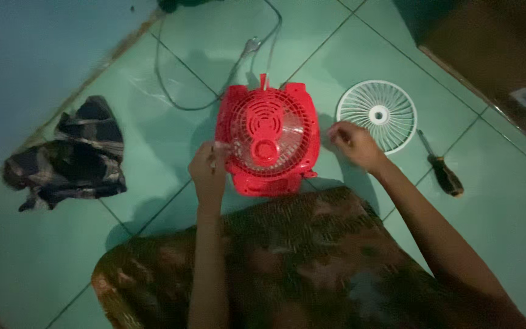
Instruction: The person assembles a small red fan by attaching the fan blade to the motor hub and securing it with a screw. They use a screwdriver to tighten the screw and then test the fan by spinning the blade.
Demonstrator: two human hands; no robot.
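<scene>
We see a red plastic fan housing with a round ribbed grille (269, 141) lying flat on the green tiled floor (506, 201), just beyond the person's lap, which is covered in brown patterned cloth (287, 262). The left hand (208, 169) rests at the housing's left edge, its fingers (213, 152) curled around a small pale piece that we cannot make out. The right hand (353, 143) sits on the floor just right of the housing, fingers bent loosely with the tips together; whether they pinch anything we cannot tell. Beside that hand lies a white round wire fan guard (377, 114), and further right a dark-handled screwdriver (441, 166). A grey power cord with plug (238, 61) trails away behind the fan. A crumpled dark striped rag (71, 155) lies well apart on the left.
</scene>
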